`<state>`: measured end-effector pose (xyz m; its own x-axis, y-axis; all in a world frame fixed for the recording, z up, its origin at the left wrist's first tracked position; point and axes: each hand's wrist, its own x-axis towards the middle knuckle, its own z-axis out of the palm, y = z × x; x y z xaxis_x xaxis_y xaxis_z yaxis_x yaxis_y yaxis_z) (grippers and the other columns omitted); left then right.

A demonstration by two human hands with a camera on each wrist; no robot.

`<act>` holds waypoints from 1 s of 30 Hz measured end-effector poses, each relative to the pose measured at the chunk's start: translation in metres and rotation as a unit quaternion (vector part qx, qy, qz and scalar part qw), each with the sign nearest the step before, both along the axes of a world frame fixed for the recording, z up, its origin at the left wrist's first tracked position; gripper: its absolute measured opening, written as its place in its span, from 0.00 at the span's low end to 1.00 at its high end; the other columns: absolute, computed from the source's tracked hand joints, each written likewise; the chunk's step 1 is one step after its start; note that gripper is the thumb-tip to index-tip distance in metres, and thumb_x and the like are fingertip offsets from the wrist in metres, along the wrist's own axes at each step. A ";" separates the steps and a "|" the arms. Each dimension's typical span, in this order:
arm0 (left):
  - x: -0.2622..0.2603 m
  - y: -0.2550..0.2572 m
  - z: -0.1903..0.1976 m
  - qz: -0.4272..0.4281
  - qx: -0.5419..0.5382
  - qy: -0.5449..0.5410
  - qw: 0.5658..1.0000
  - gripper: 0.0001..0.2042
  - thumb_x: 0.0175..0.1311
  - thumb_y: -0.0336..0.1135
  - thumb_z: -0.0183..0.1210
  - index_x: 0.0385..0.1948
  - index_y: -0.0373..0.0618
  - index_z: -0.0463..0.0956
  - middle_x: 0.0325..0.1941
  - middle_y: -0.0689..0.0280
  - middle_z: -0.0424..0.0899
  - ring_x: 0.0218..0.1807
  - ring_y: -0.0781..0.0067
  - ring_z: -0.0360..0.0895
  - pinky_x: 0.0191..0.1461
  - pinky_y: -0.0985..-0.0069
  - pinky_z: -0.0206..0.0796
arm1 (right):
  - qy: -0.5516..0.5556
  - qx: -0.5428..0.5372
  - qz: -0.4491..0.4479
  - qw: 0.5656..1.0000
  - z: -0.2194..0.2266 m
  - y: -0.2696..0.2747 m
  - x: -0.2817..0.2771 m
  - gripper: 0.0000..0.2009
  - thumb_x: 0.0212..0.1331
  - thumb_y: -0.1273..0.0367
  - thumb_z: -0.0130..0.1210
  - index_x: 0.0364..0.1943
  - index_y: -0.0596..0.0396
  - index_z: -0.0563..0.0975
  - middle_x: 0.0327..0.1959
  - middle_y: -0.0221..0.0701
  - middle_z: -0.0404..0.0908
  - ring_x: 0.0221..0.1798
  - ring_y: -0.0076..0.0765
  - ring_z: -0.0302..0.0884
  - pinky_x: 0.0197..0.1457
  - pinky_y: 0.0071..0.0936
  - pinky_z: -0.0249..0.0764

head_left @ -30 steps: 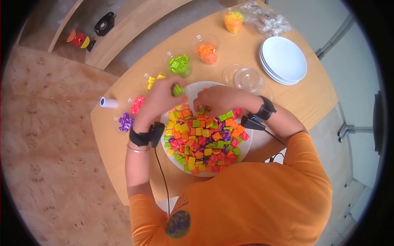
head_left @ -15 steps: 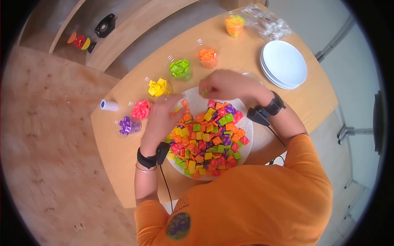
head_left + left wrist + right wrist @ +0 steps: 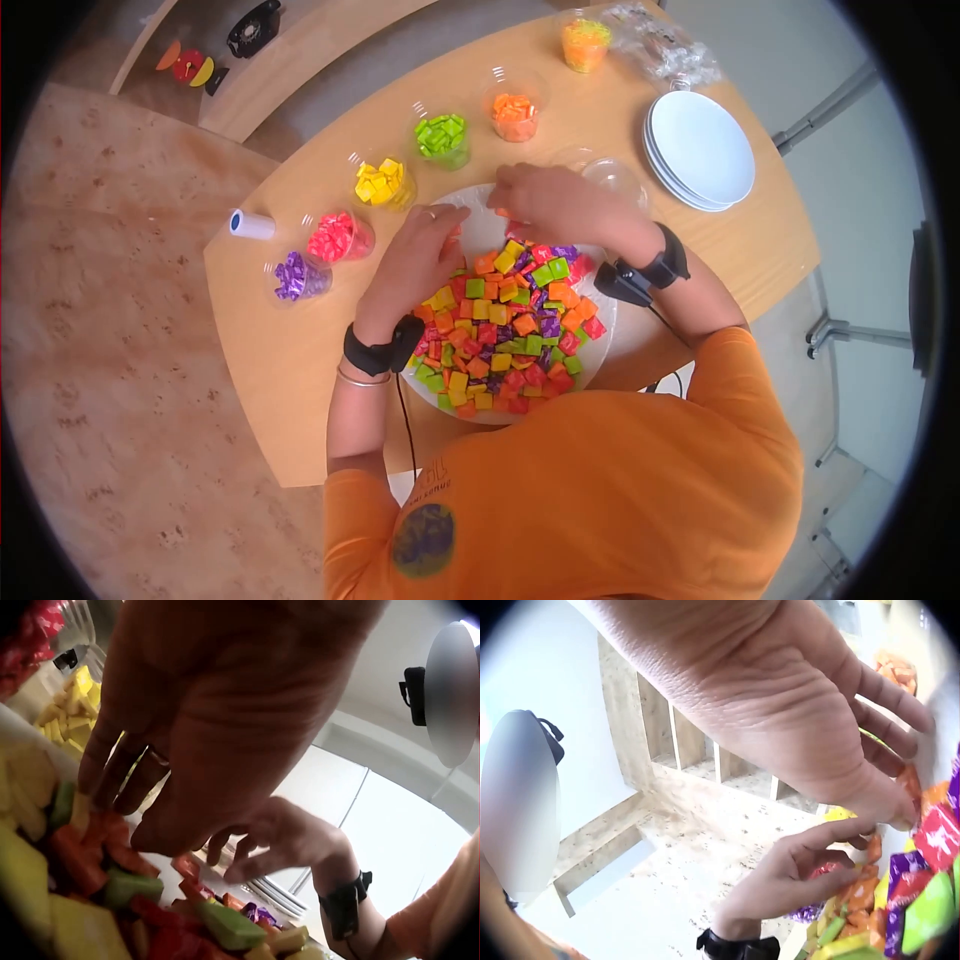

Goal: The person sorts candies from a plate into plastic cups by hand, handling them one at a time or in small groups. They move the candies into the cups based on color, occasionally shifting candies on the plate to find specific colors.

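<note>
A large white plate (image 3: 470, 208) holds a pile of wrapped square candies (image 3: 500, 310) in red, orange, yellow, green and purple. At the plate's upper left, my left hand (image 3: 412, 258) pinches an orange candy (image 3: 874, 847) between thumb and index finger, as the right wrist view shows. My right hand (image 3: 570, 205) is over the plate's far edge, its fingers bent round an orange piece (image 3: 909, 782). Cups of purple (image 3: 290, 276), red (image 3: 331, 238), yellow (image 3: 378, 184), green (image 3: 440, 138) and orange (image 3: 514, 115) candies stand in an arc beyond the plate.
A white roll (image 3: 252, 224) lies at the table's left. Behind my right hand are clear lids (image 3: 612, 180). Stacked white plates (image 3: 702, 148), a cup of yellow and orange bits (image 3: 584, 45) and clear plastic packaging (image 3: 665, 50) occupy the far right.
My left hand has come from near the green cup back to the plate, and the green candies it held are gone from it. The right hand, earlier with a green piece, now has an orange one.
</note>
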<state>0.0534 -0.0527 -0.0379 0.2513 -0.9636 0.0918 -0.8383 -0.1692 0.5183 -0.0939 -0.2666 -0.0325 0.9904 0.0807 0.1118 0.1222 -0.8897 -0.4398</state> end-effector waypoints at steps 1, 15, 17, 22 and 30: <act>0.002 0.001 0.006 -0.020 0.021 0.015 0.999 0.22 0.61 0.27 0.63 0.60 0.40 0.76 0.56 0.55 0.82 0.58 0.52 0.76 0.62 0.64 0.70 | -0.010 0.003 0.019 1.000 -0.005 0.003 -0.002 0.11 0.58 0.69 0.62 0.45 0.55 0.80 0.49 0.39 0.76 0.52 0.49 0.79 0.50 0.43 0.78; 0.000 0.003 0.009 -0.054 0.125 -0.023 0.990 0.23 0.52 0.21 0.61 0.54 0.41 0.76 0.54 0.56 0.77 0.59 0.51 0.73 0.60 0.63 0.70 | 0.020 0.109 0.013 0.994 -0.019 0.015 0.007 0.08 0.52 0.76 0.61 0.36 0.56 0.76 0.42 0.41 0.75 0.49 0.54 0.77 0.50 0.44 0.74; -0.006 0.001 0.010 -0.075 0.047 0.008 0.996 0.19 0.52 0.21 0.61 0.49 0.41 0.76 0.51 0.57 0.78 0.57 0.51 0.73 0.58 0.62 0.70 | 0.004 0.116 0.028 0.993 -0.018 0.016 0.007 0.07 0.53 0.76 0.61 0.36 0.56 0.76 0.42 0.40 0.75 0.49 0.54 0.77 0.51 0.44 0.73; 0.001 -0.003 0.011 -0.076 0.077 0.017 0.994 0.15 0.52 0.22 0.61 0.44 0.40 0.77 0.48 0.56 0.80 0.52 0.49 0.76 0.53 0.61 0.72 | 0.081 0.160 0.114 0.977 0.008 0.024 0.005 0.13 0.56 0.68 0.65 0.44 0.55 0.77 0.45 0.40 0.75 0.52 0.52 0.75 0.55 0.43 0.73; 0.003 -0.004 0.008 -0.065 0.077 0.040 0.994 0.13 0.51 0.25 0.64 0.40 0.38 0.80 0.36 0.54 0.84 0.43 0.48 0.81 0.47 0.61 0.73 | 0.063 0.118 0.105 0.985 -0.013 0.033 0.005 0.23 0.55 0.60 0.69 0.52 0.55 0.76 0.48 0.41 0.74 0.57 0.52 0.72 0.59 0.43 0.70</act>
<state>0.0566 -0.0563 -0.0298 0.1247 -0.9894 -0.0739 -0.8157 -0.1446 0.5601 -0.0892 -0.2336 -0.0451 0.9621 0.2712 0.0292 0.2235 -0.7222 -0.6546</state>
